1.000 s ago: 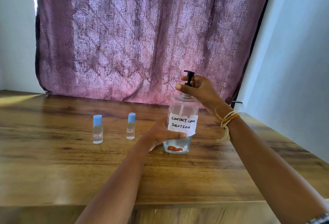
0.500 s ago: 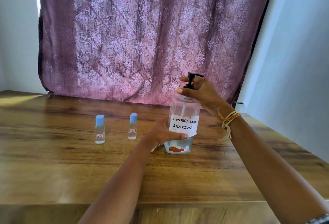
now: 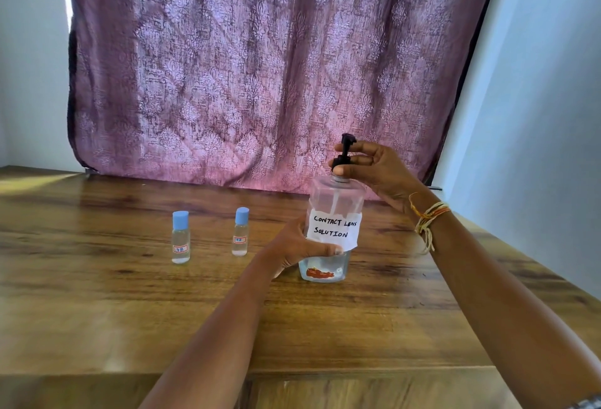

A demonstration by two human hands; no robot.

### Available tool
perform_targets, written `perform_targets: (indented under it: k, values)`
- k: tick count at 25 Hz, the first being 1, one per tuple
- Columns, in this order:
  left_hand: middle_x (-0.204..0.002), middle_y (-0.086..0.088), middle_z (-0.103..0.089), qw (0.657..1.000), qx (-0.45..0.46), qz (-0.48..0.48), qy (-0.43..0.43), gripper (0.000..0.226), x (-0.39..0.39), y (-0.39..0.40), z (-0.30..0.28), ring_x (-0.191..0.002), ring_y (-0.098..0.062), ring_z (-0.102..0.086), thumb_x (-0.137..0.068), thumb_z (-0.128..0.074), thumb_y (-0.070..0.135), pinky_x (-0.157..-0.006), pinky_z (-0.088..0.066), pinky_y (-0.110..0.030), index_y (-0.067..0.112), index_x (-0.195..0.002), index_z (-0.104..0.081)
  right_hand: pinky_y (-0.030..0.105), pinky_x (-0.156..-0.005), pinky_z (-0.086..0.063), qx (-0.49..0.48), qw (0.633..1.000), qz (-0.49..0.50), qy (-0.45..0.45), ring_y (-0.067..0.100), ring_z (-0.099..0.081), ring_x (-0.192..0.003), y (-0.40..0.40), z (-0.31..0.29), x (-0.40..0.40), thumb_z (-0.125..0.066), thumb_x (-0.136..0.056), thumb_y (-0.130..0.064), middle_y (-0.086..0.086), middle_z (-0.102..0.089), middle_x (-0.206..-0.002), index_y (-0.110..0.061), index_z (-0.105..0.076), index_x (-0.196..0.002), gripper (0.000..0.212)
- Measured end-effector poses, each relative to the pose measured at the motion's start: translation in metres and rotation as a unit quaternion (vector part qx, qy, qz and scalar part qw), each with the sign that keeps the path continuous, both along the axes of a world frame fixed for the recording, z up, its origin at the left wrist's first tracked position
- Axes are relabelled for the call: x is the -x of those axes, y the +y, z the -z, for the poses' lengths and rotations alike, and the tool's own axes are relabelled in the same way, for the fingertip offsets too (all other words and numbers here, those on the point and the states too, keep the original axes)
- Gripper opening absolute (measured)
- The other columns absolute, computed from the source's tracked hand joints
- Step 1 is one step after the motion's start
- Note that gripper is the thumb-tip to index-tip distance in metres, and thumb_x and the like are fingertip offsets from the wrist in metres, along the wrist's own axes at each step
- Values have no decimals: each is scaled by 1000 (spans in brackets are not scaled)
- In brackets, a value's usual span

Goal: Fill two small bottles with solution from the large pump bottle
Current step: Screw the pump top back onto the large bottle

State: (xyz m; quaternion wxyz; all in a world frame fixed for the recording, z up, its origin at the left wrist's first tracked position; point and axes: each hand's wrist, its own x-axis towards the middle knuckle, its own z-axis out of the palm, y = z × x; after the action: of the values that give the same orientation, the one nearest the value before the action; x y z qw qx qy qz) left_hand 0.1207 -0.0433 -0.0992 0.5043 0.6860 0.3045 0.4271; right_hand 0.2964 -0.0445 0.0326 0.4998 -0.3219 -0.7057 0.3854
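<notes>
A large clear pump bottle (image 3: 335, 210) with a paper label reading "Contact Lens Solution" stands upright on the wooden table (image 3: 130, 311), a little liquid at its bottom. My left hand (image 3: 292, 246) grips its lower body from the left. My right hand (image 3: 377, 171) pinches the black pump head (image 3: 344, 151) at the neck. Two small clear bottles with blue caps stand to the left, apart from my hands: one (image 3: 180, 236) farther left, the other (image 3: 240, 231) nearer the big bottle. Both are capped.
A purple patterned curtain (image 3: 260, 67) hangs behind the table. Pale walls stand at the left and right. The table's front edge (image 3: 292, 373) runs close below my forearms.
The black pump head has turned in my right hand's fingers, its spout now pointing another way. My left hand keeps its hold on the bottle. The small bottles stay put.
</notes>
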Motion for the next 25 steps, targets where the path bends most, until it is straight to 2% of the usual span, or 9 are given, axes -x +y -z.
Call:
perform_targets:
  k: [4,7,12,15,18,20,22,25]
  values:
    - [-104,-5,-75,1000,7,-2,-2,52,1,0,0,-94,-18,-72,-64,-83,16,-74,-57,-26,11,-113,-66,24,-88,-54,48,996,-79,19,24,-64,-112,0,0,-2,-68,-72,-4,17,-67,-116,-1,-58,-121,50]
    - [-103,-6,-75,1000,6,-4,-4,48,1,-2,0,-94,-19,-72,-67,-83,11,-74,-57,-26,9,-112,-67,21,-83,-55,45,996,-72,18,19,-69,-101,-2,-2,-4,-72,-67,-6,10,-73,-101,3,-59,-118,53]
    - [-100,-3,-75,1000,0,-28,-14,44,-4,-4,0,-90,-15,-72,-71,-82,5,-71,-57,-24,9,-111,-66,19,-75,-56,-16,999,44,18,11,-72,-81,2,6,2,-69,-75,11,-1,-76,-82,9,-63,-111,36]
    - [-104,-7,-75,999,-5,-37,-10,47,-4,-3,1,-93,-18,-72,-70,-82,5,-73,-58,-26,9,-114,-65,19,-73,-57,-30,996,82,30,10,-72,-78,2,10,7,-73,-75,8,-3,-76,-80,7,-66,-108,34]
    - [-104,-5,-74,1000,-2,-20,-5,50,-3,-4,-1,-92,-16,-72,-68,-84,9,-72,-57,-23,10,-114,-65,19,-77,-56,-33,995,91,18,6,-71,-86,-5,20,11,-72,-78,0,-7,-76,-87,0,-63,-114,37]
    - [-104,-3,-75,1000,-1,-6,6,54,-2,-7,-2,-94,-15,-72,-64,-85,16,-73,-56,-23,14,-114,-64,28,-86,-57,-16,997,74,-2,12,-69,-100,-12,37,10,-77,-77,-16,-3,-73,-106,-15,-60,-117,43]
    - [-106,-1,-74,1000,7,4,26,53,0,-8,-1,-97,-14,-71,-67,-84,12,-78,-57,-25,19,-114,-62,39,-90,-56,29,999,37,7,25,-66,-108,-19,61,3,-84,-68,-30,6,-68,-118,-25,-56,-119,59]
    - [-119,-2,-69,998,-1,-9,69,72,1,-9,2,-110,-18,-66,-64,-86,6,-93,-55,-36,20,-127,-54,48,-91,-55,96,995,13,24,34,-65,-110,-27,99,-3,-85,-65,-13,16,-65,-121,-14,-47,-127,73]
